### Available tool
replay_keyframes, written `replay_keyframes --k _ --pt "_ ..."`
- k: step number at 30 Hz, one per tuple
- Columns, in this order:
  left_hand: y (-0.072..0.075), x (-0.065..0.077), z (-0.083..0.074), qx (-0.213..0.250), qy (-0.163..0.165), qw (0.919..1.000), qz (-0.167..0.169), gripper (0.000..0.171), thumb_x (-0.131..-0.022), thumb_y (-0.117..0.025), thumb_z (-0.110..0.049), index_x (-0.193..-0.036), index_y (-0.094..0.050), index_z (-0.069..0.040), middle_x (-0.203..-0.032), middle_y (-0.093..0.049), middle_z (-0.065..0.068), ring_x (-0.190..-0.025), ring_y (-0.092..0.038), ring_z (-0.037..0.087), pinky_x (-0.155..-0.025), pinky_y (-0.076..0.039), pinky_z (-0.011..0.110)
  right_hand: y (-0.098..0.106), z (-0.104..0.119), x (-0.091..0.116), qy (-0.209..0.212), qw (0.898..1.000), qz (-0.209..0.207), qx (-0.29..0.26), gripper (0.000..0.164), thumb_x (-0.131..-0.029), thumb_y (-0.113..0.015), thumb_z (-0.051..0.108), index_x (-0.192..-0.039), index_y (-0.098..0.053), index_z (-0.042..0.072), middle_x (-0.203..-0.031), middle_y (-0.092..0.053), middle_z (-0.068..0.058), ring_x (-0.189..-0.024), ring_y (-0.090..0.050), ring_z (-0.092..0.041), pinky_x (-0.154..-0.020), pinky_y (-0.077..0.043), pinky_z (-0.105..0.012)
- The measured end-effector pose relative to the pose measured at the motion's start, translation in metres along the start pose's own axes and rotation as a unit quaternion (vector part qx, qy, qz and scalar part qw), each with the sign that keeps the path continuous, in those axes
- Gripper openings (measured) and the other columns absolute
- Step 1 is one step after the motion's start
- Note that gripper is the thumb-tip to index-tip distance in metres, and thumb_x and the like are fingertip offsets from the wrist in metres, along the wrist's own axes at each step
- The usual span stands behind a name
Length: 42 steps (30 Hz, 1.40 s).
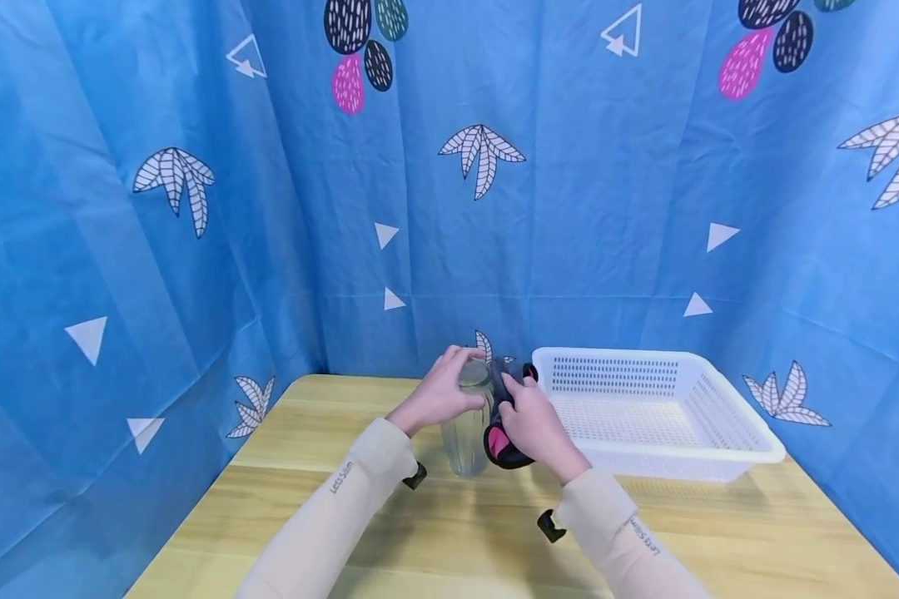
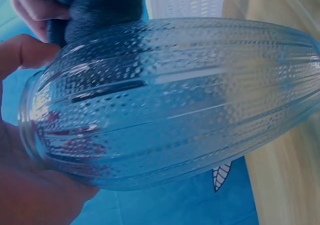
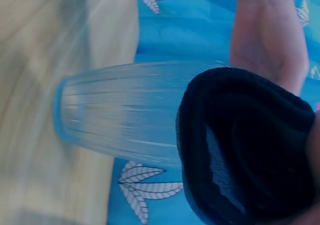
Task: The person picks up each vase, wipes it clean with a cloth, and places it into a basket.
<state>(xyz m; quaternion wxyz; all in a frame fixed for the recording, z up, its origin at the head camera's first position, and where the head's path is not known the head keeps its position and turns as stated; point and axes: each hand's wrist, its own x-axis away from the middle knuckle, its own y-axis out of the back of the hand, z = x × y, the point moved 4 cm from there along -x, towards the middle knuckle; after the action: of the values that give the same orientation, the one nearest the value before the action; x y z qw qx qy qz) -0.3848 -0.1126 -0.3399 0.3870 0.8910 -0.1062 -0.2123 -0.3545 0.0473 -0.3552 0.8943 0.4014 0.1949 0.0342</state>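
Glass vase stands upright at the table, left of the white basket. The left hand curls round its neck; the right hand grips a dark fabric roll alongside. I see 2 risks: the roll bumping the narrow-based vase over, or smooth glass slipping should the left hold loosen.

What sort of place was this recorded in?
Probably a makeshift recording booth: patterned blue curtains close in the left, back and right of a wood-grain table, which bears a white perforated plastic basket.
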Motion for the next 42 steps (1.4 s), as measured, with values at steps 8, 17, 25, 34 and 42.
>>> replay_keyframes --k 8,17,25,34,42 --pt "-0.003 0.001 0.002 0.002 0.013 0.9996 -0.025 0.069 -0.083 -0.078 -0.037 -0.145 -0.049 -0.026 -0.14 -0.047 -0.003 -0.131 -0.039 0.021 -0.107 -0.04 0.051 -0.033 -0.024 0.009 -0.041 0.998 0.055 0.005 0.05 -0.099 -0.048 0.011 -0.146 -0.045 -0.008 -0.144 -0.045 -0.038 -0.104 -0.059 -0.038 -0.068 -0.048 -0.042" --pt "-0.008 0.002 0.006 -0.022 0.011 0.9978 -0.062 0.07 -0.087 -0.075 -0.047 -0.145 -0.045 -0.022 -0.141 -0.042 0.0 -0.131 -0.041 0.023 -0.107 -0.042 0.049 -0.073 -0.049 0.019 -0.051 0.99 0.129 -0.001 0.048 -0.098 -0.05 0.009 -0.14 -0.048 -0.016 -0.143 -0.05 -0.034 -0.114 -0.062 -0.04 -0.089 -0.05 -0.049" --pt "-0.004 0.004 0.007 -0.038 0.02 0.9967 -0.069 0.072 -0.083 -0.078 -0.049 -0.142 -0.048 -0.02 -0.135 -0.045 -0.002 -0.128 -0.041 0.023 -0.105 -0.043 0.048 -0.059 -0.047 0.018 -0.064 0.991 0.105 -0.055 0.046 -0.097 -0.051 0.008 -0.14 -0.052 -0.009 -0.143 -0.054 -0.026 -0.119 -0.059 -0.033 -0.091 -0.048 -0.045" --pt "0.002 0.006 -0.002 -0.03 0.013 0.9983 -0.048 0.067 -0.083 -0.079 -0.031 -0.143 -0.05 -0.022 -0.145 -0.052 -0.003 -0.135 -0.043 0.025 -0.109 -0.04 0.05 -0.017 -0.023 0.01 -0.045 0.994 0.058 -0.075 0.048 -0.097 -0.05 0.01 -0.144 -0.052 -0.002 -0.143 -0.056 -0.023 -0.07 -0.053 -0.022 -0.073 -0.046 -0.034" --pt "0.0 0.006 -0.002 -0.024 -0.007 0.9992 -0.032 0.07 -0.077 -0.076 -0.022 -0.143 -0.052 -0.02 -0.143 -0.052 -0.003 -0.134 -0.04 0.026 -0.108 -0.04 0.05 0.011 0.004 0.002 -0.001 0.999 -0.004 -0.039 0.048 -0.094 -0.053 0.008 -0.142 -0.056 0.004 -0.124 -0.063 -0.021 -0.079 -0.053 -0.025 -0.067 -0.043 -0.034"
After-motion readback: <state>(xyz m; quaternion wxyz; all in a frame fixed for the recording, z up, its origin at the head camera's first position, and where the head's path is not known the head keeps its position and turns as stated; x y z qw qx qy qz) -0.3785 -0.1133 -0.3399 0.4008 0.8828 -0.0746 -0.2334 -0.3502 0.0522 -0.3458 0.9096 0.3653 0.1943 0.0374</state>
